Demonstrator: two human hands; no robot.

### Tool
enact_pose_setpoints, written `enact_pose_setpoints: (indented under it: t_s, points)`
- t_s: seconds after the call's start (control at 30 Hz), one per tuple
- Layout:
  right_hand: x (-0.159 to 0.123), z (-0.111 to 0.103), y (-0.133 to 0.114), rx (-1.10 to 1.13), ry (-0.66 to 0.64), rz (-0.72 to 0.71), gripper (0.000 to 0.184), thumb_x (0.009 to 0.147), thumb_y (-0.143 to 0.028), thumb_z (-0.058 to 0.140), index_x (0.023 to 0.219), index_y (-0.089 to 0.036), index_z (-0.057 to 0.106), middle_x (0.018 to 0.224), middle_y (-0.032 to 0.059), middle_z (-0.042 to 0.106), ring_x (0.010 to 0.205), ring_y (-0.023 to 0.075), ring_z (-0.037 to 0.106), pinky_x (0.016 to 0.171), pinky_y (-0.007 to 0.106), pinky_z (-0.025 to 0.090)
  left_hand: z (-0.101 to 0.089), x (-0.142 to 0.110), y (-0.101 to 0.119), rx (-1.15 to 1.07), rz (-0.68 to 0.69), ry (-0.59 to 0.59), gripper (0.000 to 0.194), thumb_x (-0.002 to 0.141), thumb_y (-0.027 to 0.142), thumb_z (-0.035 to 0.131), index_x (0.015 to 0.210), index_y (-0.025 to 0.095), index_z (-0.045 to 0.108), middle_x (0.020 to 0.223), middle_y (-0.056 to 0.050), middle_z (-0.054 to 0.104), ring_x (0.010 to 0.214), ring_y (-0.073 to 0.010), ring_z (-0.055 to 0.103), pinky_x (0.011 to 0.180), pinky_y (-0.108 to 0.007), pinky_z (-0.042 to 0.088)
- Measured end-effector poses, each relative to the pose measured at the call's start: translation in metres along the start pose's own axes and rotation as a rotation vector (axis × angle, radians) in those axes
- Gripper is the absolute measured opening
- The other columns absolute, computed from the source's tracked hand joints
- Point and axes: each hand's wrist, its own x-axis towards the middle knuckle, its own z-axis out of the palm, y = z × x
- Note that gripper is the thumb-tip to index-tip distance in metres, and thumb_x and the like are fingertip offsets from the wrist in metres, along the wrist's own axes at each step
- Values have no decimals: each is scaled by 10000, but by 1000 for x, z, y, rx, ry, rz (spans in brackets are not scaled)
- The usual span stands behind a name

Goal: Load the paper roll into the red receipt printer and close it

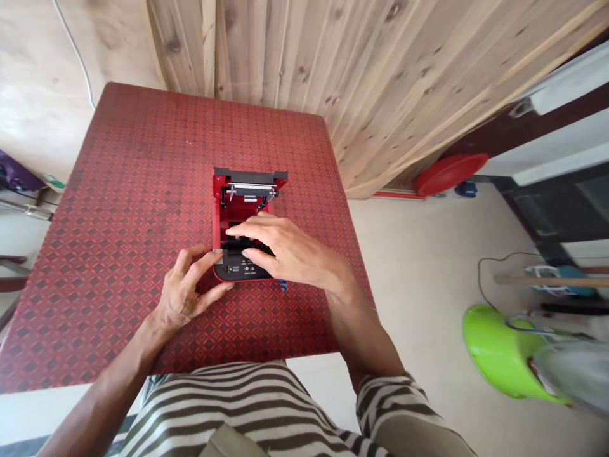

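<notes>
In the head view, the red-and-black device (pixel 217 222) is set on the table (pixel 157 158), lid (pixel 250 176) raised apparently for access, its near corner pinched by the left hand (pixel 181 292), presumably for steadiness, while over it the right hand (pixel 288 247) is held half-curled, any grip hidden.

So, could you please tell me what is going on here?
A person in a striped top is working with both hands on a small red-and-black device on a red patterned table. Its lid stands open. The left hand touches its near left corner, while the right hand is over the open compartment, hiding part of the inside.
</notes>
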Motion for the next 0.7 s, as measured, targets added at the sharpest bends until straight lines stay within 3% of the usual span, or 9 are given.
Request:
enact_pose_setpoints:
  t_s: [0.07, 0.13, 0.27, 0.37, 0.47, 0.6, 0.7]
  points:
    - [-3, 8, 1, -20, 89, -6, 197, 1065, -144, 594, 1173, -171, 758, 1155, 88, 792, 1075, 220, 705, 1042, 429, 560, -1, 0, 0, 1, 4, 0, 600, 973, 433, 750, 1502, 252, 532, 1229, -86, 664, 1096, -185, 709, 913, -286, 644]
    - [-7, 17, -2, -55, 190, -8, 194, 1088, -183, 578, 1052, -158, 767, 1022, 78, 774, 978, 207, 687, 970, 390, 574, -6, 0, 2, 1, 13, -3, 605, 971, 451, 748, 1500, 246, 537, 1239, -94, 664, 1105, -197, 705, 927, -304, 643]
    - [-21, 35, -14, -160, 428, -4, 221, 1093, -204, 584, 982, -170, 772, 1018, 75, 768, 953, 195, 659, 902, 336, 578, -26, 14, 7, -31, 34, -7, 633, 977, 494, 727, 1511, 217, 531, 1279, -129, 667, 1150, -238, 693, 967, -373, 644]
    - [-30, 46, -19, -267, 569, -33, 190, 1080, -159, 602, 991, -172, 770, 1066, 62, 804, 898, 174, 655, 842, 317, 571, -40, 45, 7, -4, 75, -4, 582, 964, 406, 761, 1479, 225, 561, 1274, -121, 678, 1140, -232, 696, 955, -368, 645]
    - [-32, 52, -18, -378, 634, -90, 159, 1059, -113, 626, 1002, -160, 767, 987, 36, 814, 787, 154, 634, 731, 313, 537, -44, 87, -1, 34, 143, 41, 510, 966, 370, 759, 1429, 227, 600, 1264, -113, 677, 1149, -232, 693, 956, -368, 641]
    - [-29, 51, -15, -472, 685, -144, 177, 1053, -89, 623, 979, -147, 773, 864, 31, 773, 721, 149, 594, 671, 315, 497, -34, 136, -17, 40, 129, 137, 410, 1001, 405, 709, 1370, 238, 645, 1299, -103, 667, 1171, -227, 686, 1041, -405, 610]
    - [-30, 53, -14, -464, 705, -140, 159, 1057, -101, 626, 1003, -145, 770, 862, 35, 761, 737, 146, 601, 676, 310, 499, -20, 156, -26, 16, 60, 39, 477, 1040, 525, 612, 1410, 225, 624, 1384, -129, 645, 1297, -260, 634, 1107, -443, 579]
